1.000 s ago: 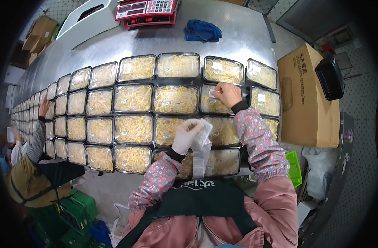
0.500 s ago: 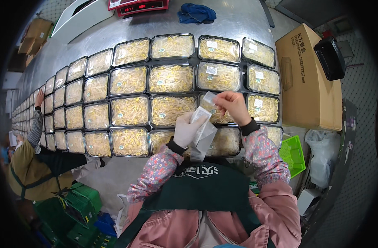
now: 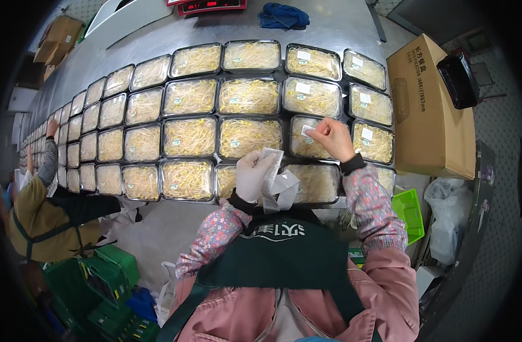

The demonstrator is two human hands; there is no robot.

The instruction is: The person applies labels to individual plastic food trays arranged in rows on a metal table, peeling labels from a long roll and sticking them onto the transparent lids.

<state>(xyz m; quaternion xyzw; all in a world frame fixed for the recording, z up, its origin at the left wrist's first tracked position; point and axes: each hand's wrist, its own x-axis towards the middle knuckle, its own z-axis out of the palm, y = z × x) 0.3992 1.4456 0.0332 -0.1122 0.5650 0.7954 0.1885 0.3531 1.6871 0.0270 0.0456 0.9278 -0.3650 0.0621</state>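
Note:
My left hand [image 3: 251, 180], in a white glove, is closed on a curling strip of white labels [image 3: 283, 190] that hangs over the nearest row. Between the fingertips of my bare right hand [image 3: 336, 140] is a small white label [image 3: 308, 131], held at the top of a clear-lidded tray of bean sprouts [image 3: 300, 147]. Whether the label touches the lid, I cannot tell. Another sprout tray [image 3: 312, 97], just beyond, has a white label on its lid, as does the tray [image 3: 373, 142] to the right of my right hand.
Rows of sprout trays [image 3: 189, 137] run far left along the metal table [image 3: 238, 25]. A red scale [image 3: 211, 5] and blue cloth [image 3: 284, 17] lie beyond. At the right stand a cardboard box [image 3: 429, 114] and green basket [image 3: 408, 214]. A co-worker's arm [image 3: 49, 158] reaches in at the left.
My right hand has moved away from the strip with a label, onto the tray beside it. The loose strip curls differently in my left hand. The whole view has shifted slightly.

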